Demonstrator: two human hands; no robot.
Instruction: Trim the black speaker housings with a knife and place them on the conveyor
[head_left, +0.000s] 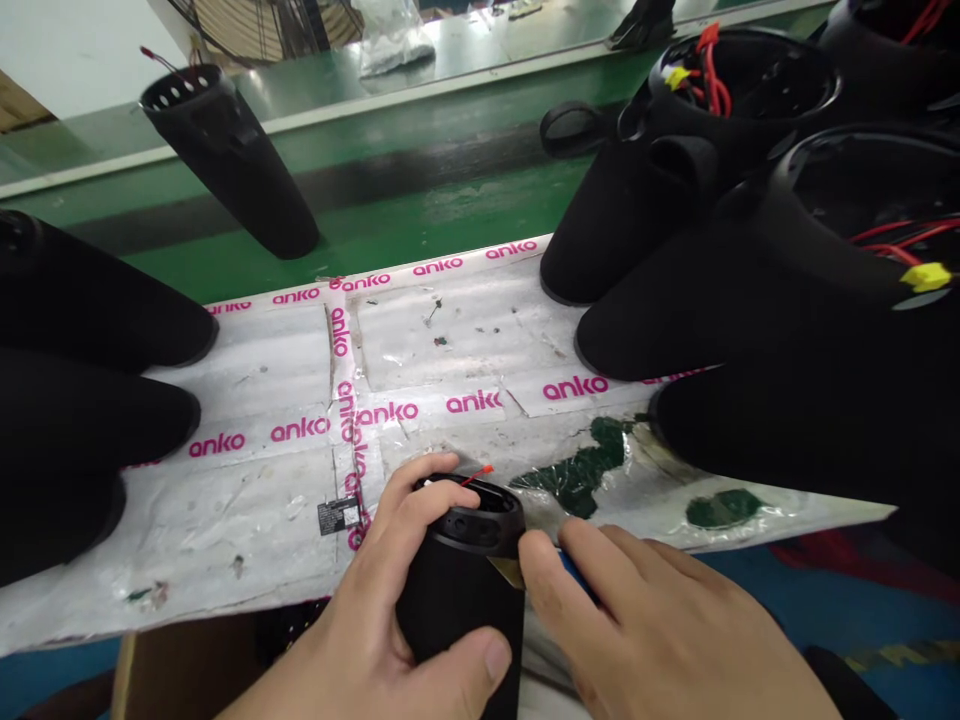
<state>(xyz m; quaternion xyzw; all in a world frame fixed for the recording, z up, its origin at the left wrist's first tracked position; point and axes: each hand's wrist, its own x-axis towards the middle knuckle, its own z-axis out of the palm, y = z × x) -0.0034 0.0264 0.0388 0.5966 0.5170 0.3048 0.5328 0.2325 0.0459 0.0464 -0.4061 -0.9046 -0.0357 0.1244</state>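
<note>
My left hand is wrapped around a black cylindrical housing, thumb across its front and fingers over its open top rim. A red wire tip sticks out of that rim. My right hand is pressed against the housing's right side, its fingers pinched on a small yellowish piece with something blue behind it; I cannot make out what it is. Both hands are at the near edge of the taped white work surface.
Several black cone-shaped housings lie on the right, some with red wires and a yellow connector. More black housings lie at the left. One stands tilted on the green conveyor. A small black label lies on the surface.
</note>
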